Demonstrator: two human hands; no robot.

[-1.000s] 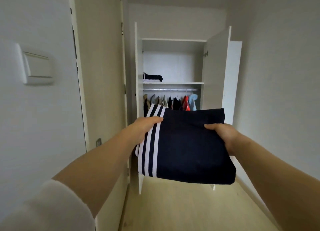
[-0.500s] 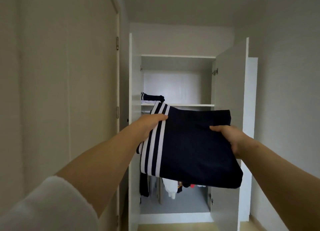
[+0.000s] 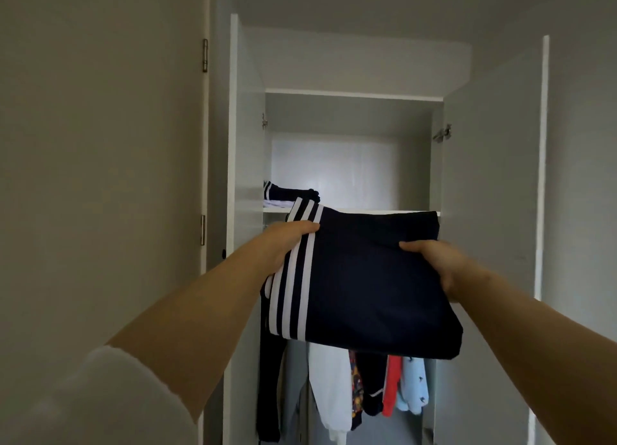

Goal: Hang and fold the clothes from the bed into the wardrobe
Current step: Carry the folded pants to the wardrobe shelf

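Pale grey room, narrow, with an open white wardrobe (image 3: 334, 171) at its far end.

Item: folded navy garment (image 3: 367, 284), three white stripes along its left edge. Location: in the air before the wardrobe opening, roughly flat and tilted down toward the camera. Its far edge sits level with the front lip of the upper shelf (image 3: 374, 211); whether it touches the lip cannot be told.

Left hand (image 3: 287, 241): grasps the striped edge, thumb laid on top across the stripes, fingers hidden beneath. Right hand (image 3: 437, 264): grasps the opposite edge, thumb on top, fingers hidden beneath. Both forearms bare; white sleeve (image 3: 100, 394) at lower left.

Upper shelf, left end: small folded stack (image 3: 287, 194), dark navy with white stripes over a white layer, its near corner hidden by the held garment.

Below the shelf, hanging, tops hidden behind the held garment: dark trousers (image 3: 270, 378) at far left, white garment (image 3: 329, 388), patterned piece (image 3: 356, 384), red garment (image 3: 392, 388), light blue garment (image 3: 412, 388) at right.

Wardrobe doors: left door (image 3: 243, 144) and right door (image 3: 490, 177), both swung open.

Left of the wardrobe: pale room door (image 3: 100, 144), two metal hinges on its right edge.
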